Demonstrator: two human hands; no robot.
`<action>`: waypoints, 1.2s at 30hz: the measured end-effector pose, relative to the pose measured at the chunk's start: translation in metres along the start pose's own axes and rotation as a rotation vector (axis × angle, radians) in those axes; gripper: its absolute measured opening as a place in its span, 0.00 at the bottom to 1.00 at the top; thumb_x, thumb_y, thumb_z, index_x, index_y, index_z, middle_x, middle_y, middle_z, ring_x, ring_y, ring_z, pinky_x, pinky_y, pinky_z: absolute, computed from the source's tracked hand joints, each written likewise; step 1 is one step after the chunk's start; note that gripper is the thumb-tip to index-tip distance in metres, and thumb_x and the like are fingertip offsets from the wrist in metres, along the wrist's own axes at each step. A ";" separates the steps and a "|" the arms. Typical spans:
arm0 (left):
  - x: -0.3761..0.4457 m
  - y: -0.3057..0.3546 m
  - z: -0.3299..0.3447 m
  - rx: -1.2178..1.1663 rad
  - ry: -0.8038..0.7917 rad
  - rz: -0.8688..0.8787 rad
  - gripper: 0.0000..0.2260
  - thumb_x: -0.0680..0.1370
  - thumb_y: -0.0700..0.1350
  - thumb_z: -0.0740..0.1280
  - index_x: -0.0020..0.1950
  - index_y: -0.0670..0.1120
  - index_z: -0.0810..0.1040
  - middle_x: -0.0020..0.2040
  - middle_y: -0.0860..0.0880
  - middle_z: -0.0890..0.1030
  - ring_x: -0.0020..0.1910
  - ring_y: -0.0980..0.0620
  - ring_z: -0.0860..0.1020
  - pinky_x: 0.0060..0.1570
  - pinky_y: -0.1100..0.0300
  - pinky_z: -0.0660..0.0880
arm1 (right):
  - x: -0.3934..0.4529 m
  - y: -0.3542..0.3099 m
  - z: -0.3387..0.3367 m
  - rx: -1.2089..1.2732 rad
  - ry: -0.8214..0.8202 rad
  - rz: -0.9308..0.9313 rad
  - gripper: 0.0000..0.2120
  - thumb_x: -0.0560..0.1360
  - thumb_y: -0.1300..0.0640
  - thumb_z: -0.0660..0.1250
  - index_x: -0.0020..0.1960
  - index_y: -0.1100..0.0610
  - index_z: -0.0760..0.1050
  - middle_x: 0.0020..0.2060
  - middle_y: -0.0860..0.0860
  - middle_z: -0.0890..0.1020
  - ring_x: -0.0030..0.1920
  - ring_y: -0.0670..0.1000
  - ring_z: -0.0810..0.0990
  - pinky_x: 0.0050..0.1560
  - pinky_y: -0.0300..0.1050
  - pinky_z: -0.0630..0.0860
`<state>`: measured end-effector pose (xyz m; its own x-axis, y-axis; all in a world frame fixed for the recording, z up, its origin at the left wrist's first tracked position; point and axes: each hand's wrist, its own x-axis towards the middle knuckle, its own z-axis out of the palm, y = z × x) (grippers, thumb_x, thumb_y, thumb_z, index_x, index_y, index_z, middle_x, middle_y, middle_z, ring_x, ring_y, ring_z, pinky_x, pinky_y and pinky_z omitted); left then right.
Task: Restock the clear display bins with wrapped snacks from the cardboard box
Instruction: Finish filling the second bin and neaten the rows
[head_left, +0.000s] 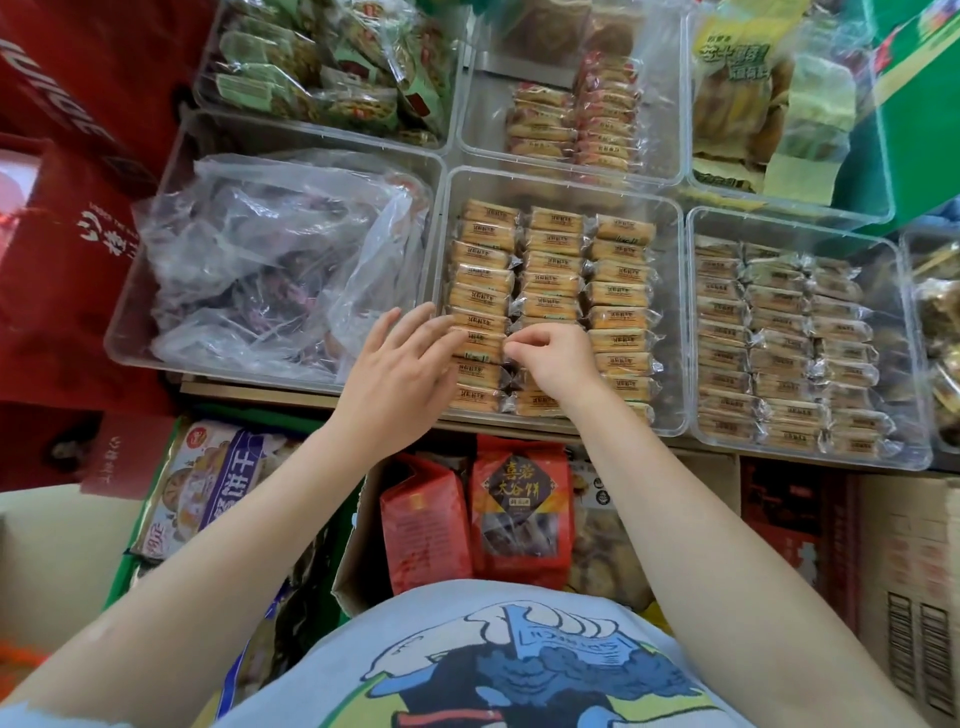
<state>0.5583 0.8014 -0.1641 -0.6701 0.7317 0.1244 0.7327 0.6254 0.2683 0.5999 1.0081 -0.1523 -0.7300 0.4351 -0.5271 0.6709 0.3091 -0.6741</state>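
Cardboard box (358, 561) sits below both hands; left hand (400, 374) flat on snack rows, right hand (556, 364) pinching one snack (480, 340) in the bin (670, 312): placing step, next seat it flush.

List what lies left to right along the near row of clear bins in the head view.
Red carton → bin of loose plastic bags → left hand → right hand, both over the middle bin of orange wrapped snacks → bin of paler wrapped snacks → partly visible bin at the edge.
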 end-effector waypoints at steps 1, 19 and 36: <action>-0.002 0.000 0.001 0.001 -0.025 0.006 0.20 0.81 0.50 0.58 0.70 0.45 0.76 0.70 0.45 0.77 0.75 0.43 0.68 0.75 0.42 0.60 | 0.000 -0.002 0.002 -0.018 -0.004 0.005 0.03 0.77 0.58 0.72 0.48 0.54 0.85 0.41 0.44 0.82 0.38 0.41 0.78 0.32 0.25 0.69; 0.023 0.009 0.011 0.150 -0.314 0.051 0.29 0.82 0.60 0.45 0.73 0.48 0.72 0.70 0.43 0.75 0.72 0.43 0.70 0.77 0.38 0.54 | -0.015 -0.001 0.020 -0.645 -0.032 -0.011 0.10 0.79 0.47 0.67 0.49 0.52 0.83 0.42 0.49 0.81 0.44 0.54 0.80 0.39 0.45 0.74; 0.023 0.010 0.010 0.218 -0.333 0.050 0.30 0.82 0.61 0.43 0.75 0.51 0.72 0.71 0.43 0.75 0.73 0.43 0.69 0.77 0.39 0.49 | 0.009 -0.025 -0.009 -0.400 0.159 -0.169 0.10 0.80 0.47 0.65 0.48 0.53 0.79 0.41 0.46 0.81 0.42 0.49 0.80 0.42 0.47 0.79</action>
<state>0.5519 0.8271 -0.1681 -0.5837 0.7884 -0.1942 0.7957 0.6030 0.0567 0.5776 1.0123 -0.1358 -0.8253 0.4650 -0.3204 0.5647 0.6754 -0.4742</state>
